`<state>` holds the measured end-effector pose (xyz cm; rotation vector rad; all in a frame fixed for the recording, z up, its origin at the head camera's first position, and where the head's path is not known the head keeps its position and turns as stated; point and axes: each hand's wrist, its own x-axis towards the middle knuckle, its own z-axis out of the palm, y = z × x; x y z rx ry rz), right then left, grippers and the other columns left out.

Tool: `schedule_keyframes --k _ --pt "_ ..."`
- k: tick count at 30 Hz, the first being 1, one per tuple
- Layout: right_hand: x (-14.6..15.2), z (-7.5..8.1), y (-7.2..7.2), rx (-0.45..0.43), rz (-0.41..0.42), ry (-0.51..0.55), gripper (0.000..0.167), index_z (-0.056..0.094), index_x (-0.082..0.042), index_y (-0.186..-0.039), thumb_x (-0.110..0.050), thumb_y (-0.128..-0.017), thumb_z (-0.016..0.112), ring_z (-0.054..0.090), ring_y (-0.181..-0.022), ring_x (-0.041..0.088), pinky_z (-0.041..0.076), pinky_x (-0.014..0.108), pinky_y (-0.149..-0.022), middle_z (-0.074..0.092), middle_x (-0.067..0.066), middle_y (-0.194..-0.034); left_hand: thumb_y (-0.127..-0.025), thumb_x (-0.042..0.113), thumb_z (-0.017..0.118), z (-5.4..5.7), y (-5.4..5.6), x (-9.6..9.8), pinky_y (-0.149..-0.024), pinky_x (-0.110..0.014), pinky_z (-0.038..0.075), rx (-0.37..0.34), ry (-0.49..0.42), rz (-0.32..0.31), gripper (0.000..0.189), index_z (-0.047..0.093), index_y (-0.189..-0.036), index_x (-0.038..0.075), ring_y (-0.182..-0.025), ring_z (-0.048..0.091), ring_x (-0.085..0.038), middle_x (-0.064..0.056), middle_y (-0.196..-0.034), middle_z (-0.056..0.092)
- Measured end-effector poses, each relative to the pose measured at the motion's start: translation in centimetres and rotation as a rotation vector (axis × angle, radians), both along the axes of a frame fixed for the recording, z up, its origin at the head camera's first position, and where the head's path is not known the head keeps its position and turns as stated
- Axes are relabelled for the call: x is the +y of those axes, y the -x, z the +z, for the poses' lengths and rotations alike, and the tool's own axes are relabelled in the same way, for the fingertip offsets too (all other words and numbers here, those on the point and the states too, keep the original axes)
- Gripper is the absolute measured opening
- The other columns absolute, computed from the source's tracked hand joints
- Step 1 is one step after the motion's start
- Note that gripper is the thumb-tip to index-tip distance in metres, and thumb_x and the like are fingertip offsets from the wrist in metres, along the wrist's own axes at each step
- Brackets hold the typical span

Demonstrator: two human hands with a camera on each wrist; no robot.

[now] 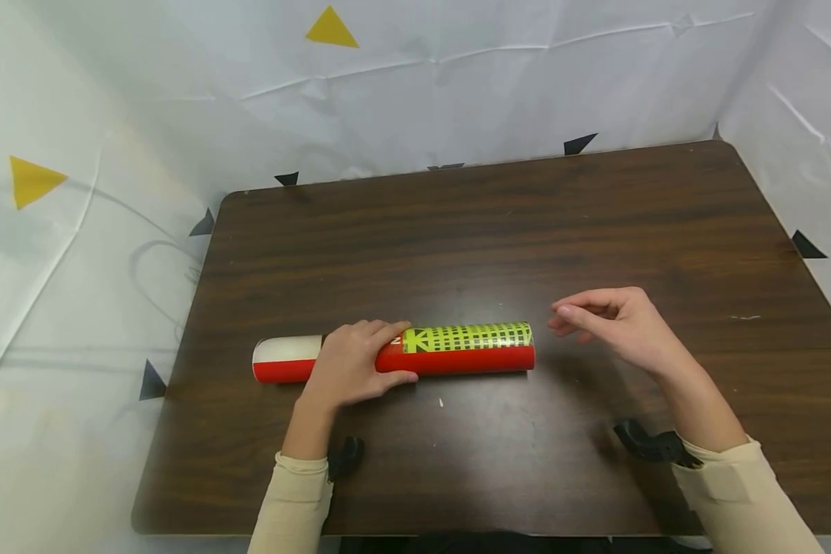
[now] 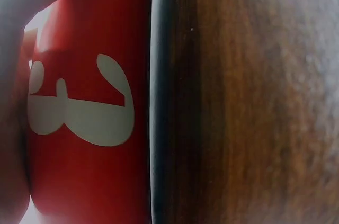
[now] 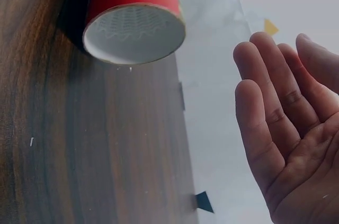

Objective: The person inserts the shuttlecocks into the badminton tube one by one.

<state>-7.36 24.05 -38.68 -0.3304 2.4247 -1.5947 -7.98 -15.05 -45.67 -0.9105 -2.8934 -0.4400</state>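
A red cardboard tube (image 1: 464, 359) with a yellow-green patterned band and a whitish end lies sideways on the dark wood-grain table. My left hand (image 1: 348, 365) grips it left of its middle, with the thumb along the near side and the fingers over the top. Pale lettering shows on the tube's red side (image 2: 90, 176) in the left wrist view. Just off the tube's right end, my right hand (image 1: 623, 323) hovers with loosely bent fingers and nothing in them. The right wrist view shows that end open and hollow, with a pale inside (image 3: 127, 44).
The wood-grain table (image 1: 471, 238) has rounded corners and a few small white flecks (image 1: 441, 402) on it. White sheeting (image 1: 457, 85) with yellow and black triangles hangs behind and at both sides. A black wrist mount (image 1: 654, 445) sits at each cuff.
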Motion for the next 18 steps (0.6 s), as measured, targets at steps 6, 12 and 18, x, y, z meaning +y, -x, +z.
schedule_keyframes --k 6,12,18 --pt "0.31 -0.35 -0.02 0.012 0.007 -0.006 0.023 0.071 -0.001 -0.112 -0.015 -0.095 0.066 0.071 -0.086 0.017 0.058 0.034 -0.069 0.074 0.009 -0.097 -0.075 0.069 0.068 -0.22 0.11 0.17 -0.082 -0.039 0.051 -0.018 0.023 0.014 0.076 0.057 -0.137 0.027 -0.095 0.062 -0.018 0.002 -0.113 0.067" --pt "0.55 -0.37 0.0 0.012 -0.013 -0.005 0.022 0.071 -0.002 -0.111 -0.016 -0.095 0.066 0.071 -0.085 0.017 0.058 0.035 -0.069 0.074 0.007 -0.097 -0.072 0.072 0.068 -0.07 0.0 0.1 -0.094 -0.044 0.048 -0.033 0.024 0.029 0.083 0.053 -0.141 0.028 -0.103 0.06 -0.02 0.001 -0.118 0.067" --pt "0.93 -0.19 0.24 0.026 -0.044 -0.023 0.021 0.072 -0.002 -0.109 -0.016 -0.095 0.066 0.071 -0.083 0.019 0.058 0.034 -0.068 0.074 0.008 -0.093 -0.07 0.072 0.07 0.18 0.05 -0.52 -0.103 -0.047 0.041 -0.025 0.005 0.034 0.089 0.05 -0.144 0.026 -0.113 0.056 -0.02 0.002 -0.127 0.063"
